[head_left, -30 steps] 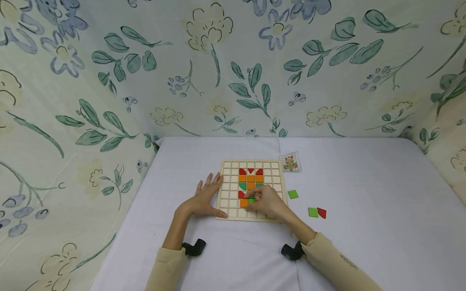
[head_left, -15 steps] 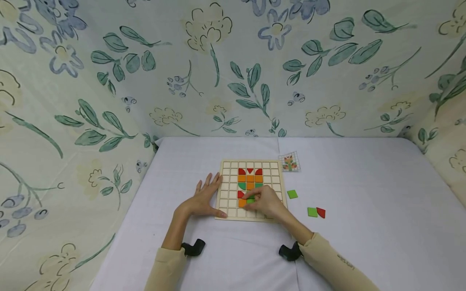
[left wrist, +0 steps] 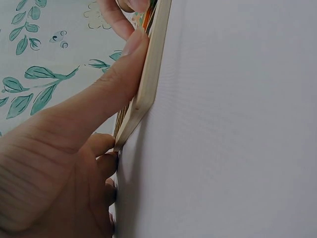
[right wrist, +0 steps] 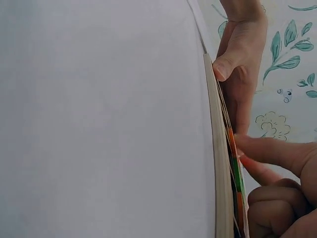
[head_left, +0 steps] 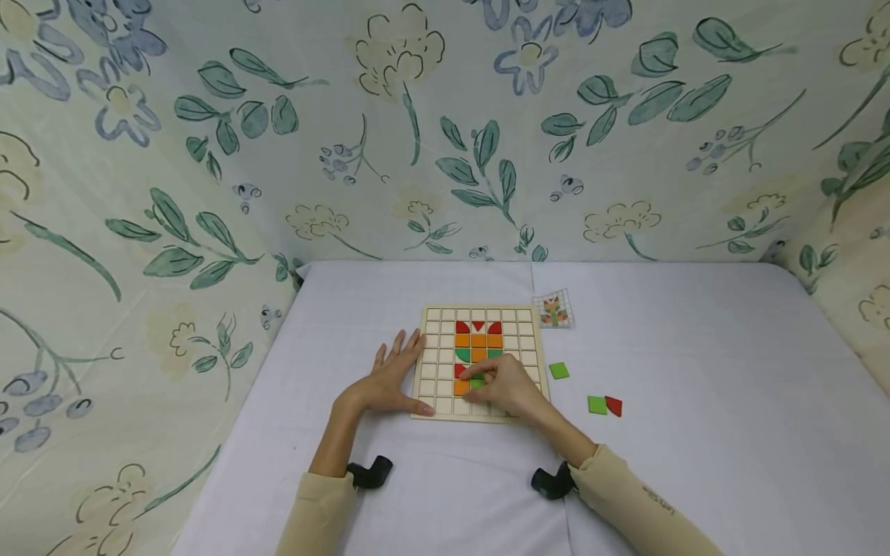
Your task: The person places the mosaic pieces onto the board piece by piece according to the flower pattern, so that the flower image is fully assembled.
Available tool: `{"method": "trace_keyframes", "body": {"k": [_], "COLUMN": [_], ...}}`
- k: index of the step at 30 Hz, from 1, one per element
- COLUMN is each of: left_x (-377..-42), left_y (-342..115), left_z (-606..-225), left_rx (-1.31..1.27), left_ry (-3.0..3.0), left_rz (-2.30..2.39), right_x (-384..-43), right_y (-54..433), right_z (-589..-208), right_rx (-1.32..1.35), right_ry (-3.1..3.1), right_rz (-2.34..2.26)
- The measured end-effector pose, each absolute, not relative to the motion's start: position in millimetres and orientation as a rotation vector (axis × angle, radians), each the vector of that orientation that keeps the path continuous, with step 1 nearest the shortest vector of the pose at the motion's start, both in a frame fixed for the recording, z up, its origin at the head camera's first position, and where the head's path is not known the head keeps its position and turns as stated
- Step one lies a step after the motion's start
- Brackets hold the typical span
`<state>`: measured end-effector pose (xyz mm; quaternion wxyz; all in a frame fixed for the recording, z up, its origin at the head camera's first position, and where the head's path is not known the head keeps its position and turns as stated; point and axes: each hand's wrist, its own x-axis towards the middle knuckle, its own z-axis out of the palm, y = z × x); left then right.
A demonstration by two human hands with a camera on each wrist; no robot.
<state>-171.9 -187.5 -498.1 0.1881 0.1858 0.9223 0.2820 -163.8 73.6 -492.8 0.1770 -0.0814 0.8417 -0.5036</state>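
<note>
A square wooden grid board (head_left: 435, 363) lies on the table, with red, orange and green tiles forming a pattern in its middle columns. My left hand (head_left: 384, 384) spreads along the board's left side, its thumb on the near left corner and its fingertips at the left edge. Over the lower middle of the board, my right hand (head_left: 513, 386) pinches an orange square tile (head_left: 462, 388) between thumb and index finger. This tile sits next to a light green tile (head_left: 477, 384) and below a red tile (head_left: 460, 371). The right hand covers part of the lower right cells.
Right of the board lies a green square tile (head_left: 559, 371). Farther right, another green tile (head_left: 597, 405) touches a red quarter-round tile (head_left: 614, 405). A small pattern card (head_left: 554, 309) lies by the board's far right corner. Floral cloth (head_left: 445, 139) hangs behind the table.
The right thumb and index finger have shifted slightly left together with the orange tile. The left hand and the loose tiles stay in place.
</note>
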Motion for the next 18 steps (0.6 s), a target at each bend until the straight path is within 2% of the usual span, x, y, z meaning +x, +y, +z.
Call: {"method": "trace_keyframes", "body": {"k": [10,18], "left_x": [-172.5,-172.4], "left_y": [-186.5,-188.2], "left_z": [-499.2,-498.6], "left_rx": [0.512,0.512], "left_ry": [2.596,2.591], "left_rz": [0.798,0.815], "right_x": [-161.6,-156.7], "right_y": [118.0,178.3], "right_z": [-473.6,-462.0], "right_rx": [-0.341,-0.157], "right_ry": [2.334,2.443], "right_rz": [-1.450,-1.381]}}
